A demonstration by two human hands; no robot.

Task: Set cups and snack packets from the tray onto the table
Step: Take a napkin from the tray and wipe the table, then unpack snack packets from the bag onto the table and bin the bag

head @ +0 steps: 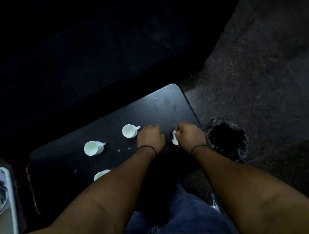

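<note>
Tray (10, 191): left edge, beside counter (158, 105).
Cups: three white, on counter.
Left hand (150, 137): fingers curled, grip unclear, beside far cup (129, 131).
Right hand (190, 135): fingers pinching white packet (175, 139).

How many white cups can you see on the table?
3 for sure: one far cup beside the left hand, one middle cup left of it, one near cup half hidden by the forearm. The white thing in the right hand is unclear.
</note>
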